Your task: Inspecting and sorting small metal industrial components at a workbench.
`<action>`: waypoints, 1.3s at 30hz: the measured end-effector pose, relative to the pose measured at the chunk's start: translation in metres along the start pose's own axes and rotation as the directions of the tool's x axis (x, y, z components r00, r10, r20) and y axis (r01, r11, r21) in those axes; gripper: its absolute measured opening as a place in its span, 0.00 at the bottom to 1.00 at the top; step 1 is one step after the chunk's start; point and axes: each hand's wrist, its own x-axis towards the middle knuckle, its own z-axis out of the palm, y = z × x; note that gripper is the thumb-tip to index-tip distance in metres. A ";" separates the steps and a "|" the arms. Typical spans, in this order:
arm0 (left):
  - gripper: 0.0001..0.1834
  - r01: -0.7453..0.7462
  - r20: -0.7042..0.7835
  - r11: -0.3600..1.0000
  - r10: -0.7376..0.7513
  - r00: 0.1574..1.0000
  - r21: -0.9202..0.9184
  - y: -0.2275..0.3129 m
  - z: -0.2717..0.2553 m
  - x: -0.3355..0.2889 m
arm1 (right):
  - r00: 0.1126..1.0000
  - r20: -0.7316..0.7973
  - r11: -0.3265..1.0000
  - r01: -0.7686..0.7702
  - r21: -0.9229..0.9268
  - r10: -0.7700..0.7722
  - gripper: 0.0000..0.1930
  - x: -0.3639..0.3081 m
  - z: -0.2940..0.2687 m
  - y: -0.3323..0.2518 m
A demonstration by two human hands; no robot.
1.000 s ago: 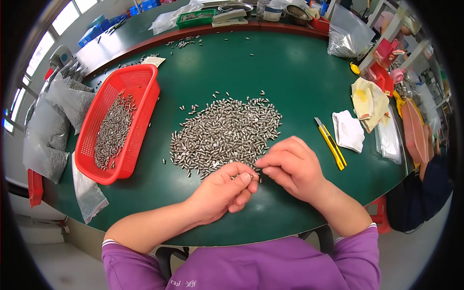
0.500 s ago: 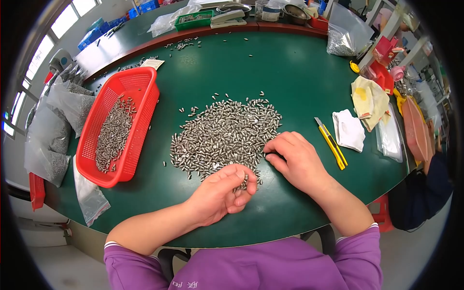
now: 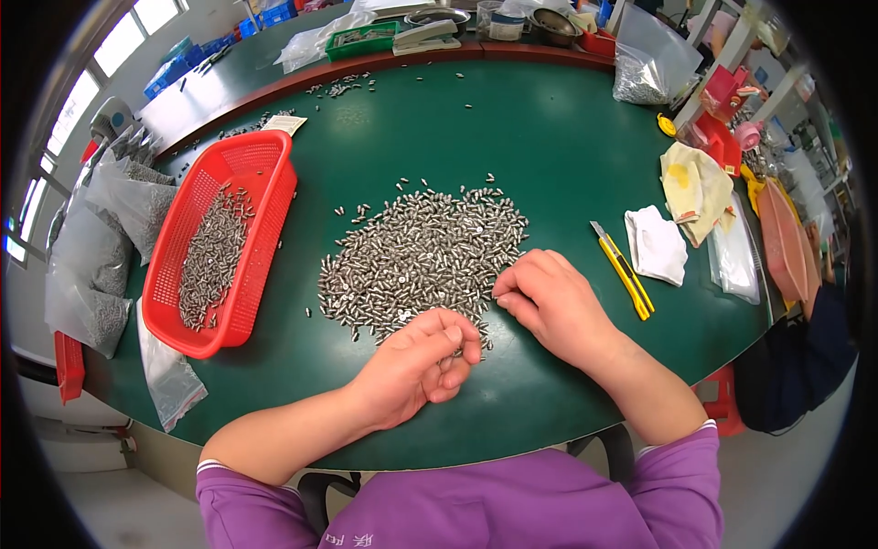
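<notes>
A broad heap of small silvery metal pins [image 3: 421,256] lies on the green table, pointed or bullet-shaped as far as their size lets me tell. My left hand [image 3: 416,361] is at the heap's near edge, palm turned partly up, its fingers curled in toward the thumb. Whatever lies inside those fingers is hidden. At the right edge of the heap, my right hand [image 3: 553,297] has thumb and forefinger drawn together. Anything between those fingertips is too small to make out. A red perforated basket [image 3: 274,197] on the left holds more of the same pins.
Plastic bags of small parts [image 3: 87,265] crowd the left edge. To the right lie a yellow utility knife [image 3: 624,272], a white cloth [image 3: 656,245] and a stained cream glove or cloth [image 3: 697,192]. A green tray [image 3: 361,40] and a bag of parts [image 3: 649,69] stand farther back.
The view has shifted slightly. My right thumb and forefinger have come closer together at the heap's edge. My left hand stays nearly in place, its fingers a little more closed.
</notes>
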 end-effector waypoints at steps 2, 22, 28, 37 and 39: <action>0.07 -0.009 -0.012 1.000 0.009 1.000 0.016 -0.001 0.000 0.000 | 0.999 0.020 0.959 0.031 0.282 -0.038 0.05 0.001 -0.002 -0.009; 0.05 -0.010 0.012 0.999 0.010 1.000 0.035 -0.003 0.000 0.001 | 0.999 0.043 0.998 0.007 0.066 -0.010 0.07 0.001 0.005 0.002; 0.08 -0.004 0.028 1.000 0.004 1.000 0.003 -0.002 -0.001 0.001 | 0.998 0.014 0.998 0.062 0.017 -0.062 0.06 -0.001 0.006 0.000; 0.10 -0.032 0.013 0.999 0.032 0.999 0.006 -0.003 -0.002 0.002 | 0.997 0.058 0.998 0.057 -0.017 -0.056 0.06 -0.001 0.006 -0.004; 0.11 -0.045 -0.003 0.999 0.045 0.999 0.015 -0.003 -0.001 0.002 | 0.996 0.062 0.998 0.058 0.005 -0.059 0.06 0.000 0.003 -0.006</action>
